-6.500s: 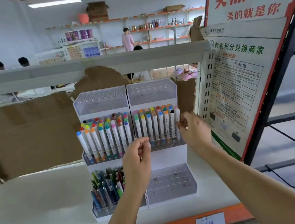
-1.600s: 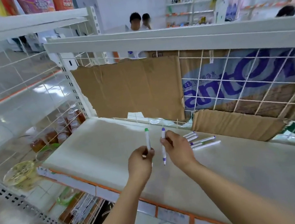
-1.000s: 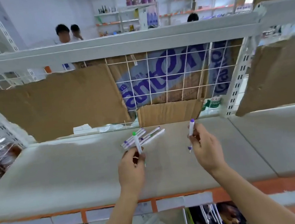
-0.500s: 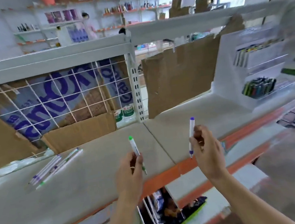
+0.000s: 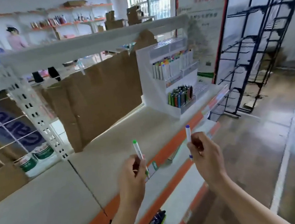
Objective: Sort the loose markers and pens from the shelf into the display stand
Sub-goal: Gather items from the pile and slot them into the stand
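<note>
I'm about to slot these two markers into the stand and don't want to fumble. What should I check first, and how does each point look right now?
1. Left hand grip on the green-capped marker: ok, fingers curled round the barrel.
2. Right hand grip on the blue-capped marker: ok.
3. Both markers cap-up: ok.
4. Display stand within reach: not ok, it stands farther along the shelf, apart from both hands.
5. Free holes in the stand: cannot tell, too blurred.
6. Path along the shelf to the stand: ok, nothing stands between.

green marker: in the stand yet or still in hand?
In hand. Left hand grips the green marker upright, well short of the stand.
</note>
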Tool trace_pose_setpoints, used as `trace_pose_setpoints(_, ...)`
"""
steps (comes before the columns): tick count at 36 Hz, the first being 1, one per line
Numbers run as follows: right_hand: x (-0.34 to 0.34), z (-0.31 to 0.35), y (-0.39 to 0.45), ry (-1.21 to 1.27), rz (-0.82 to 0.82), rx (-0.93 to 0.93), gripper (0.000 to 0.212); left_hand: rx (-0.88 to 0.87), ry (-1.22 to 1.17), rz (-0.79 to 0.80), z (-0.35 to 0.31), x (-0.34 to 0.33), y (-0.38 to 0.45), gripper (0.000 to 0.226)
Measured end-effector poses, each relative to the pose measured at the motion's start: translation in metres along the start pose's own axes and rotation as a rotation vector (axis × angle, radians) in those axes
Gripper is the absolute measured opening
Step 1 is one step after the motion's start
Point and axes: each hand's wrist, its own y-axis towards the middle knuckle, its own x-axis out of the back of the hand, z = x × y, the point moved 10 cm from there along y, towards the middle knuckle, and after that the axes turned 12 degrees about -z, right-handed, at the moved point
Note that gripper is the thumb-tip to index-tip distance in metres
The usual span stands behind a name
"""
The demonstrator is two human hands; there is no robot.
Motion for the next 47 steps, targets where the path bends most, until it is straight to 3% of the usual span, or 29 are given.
trace_pose_setpoints(12, 0.012, -0.052, 0.106, -0.157, -0.213, 0.000, 0.018, -0.027, -0.166, 0.155, -0.035, -0.126, 0.082, 0.014)
trace_pose_setpoints(17, 0.013, -0.077, 0.140, -0.240, -0.222, -0.069, 0.007, -0.040, -0.171, 0.204, -0.044, -0.167, 0.105, 0.010)
trace_pose_setpoints(25, 0.009, -0.132, 0.201, -0.263, -0.246, -0.097, 0.008, -0.071, -0.182, 0.252, -0.065, -0.237, 0.131, 0.015)
trace_pose_setpoints(32, -0.001, -0.159, 0.281, -0.185, -0.208, 0.000, 0.022, -0.068, -0.163, 0.140, -0.076, -0.301, 0.159, 0.008)
trace_pose_setpoints(36, -0.016, -0.168, 0.332, -0.078, -0.122, 0.059, 0.013, -0.080, -0.104, 0.021, -0.097, -0.320, 0.171, 0.021)
trace_pose_setpoints(44, -0.051, -0.151, 0.397, 0.031, 0.054, 0.223, 0.003, -0.064, -0.022, -0.175, -0.120, -0.340, 0.190, 0.020)
trace_pose_setpoints(47, -0.072, -0.152, 0.412, 0.093, 0.097, 0.213, 0.005, -0.092, 0.015, -0.254, -0.130, -0.338, 0.196, 0.029)
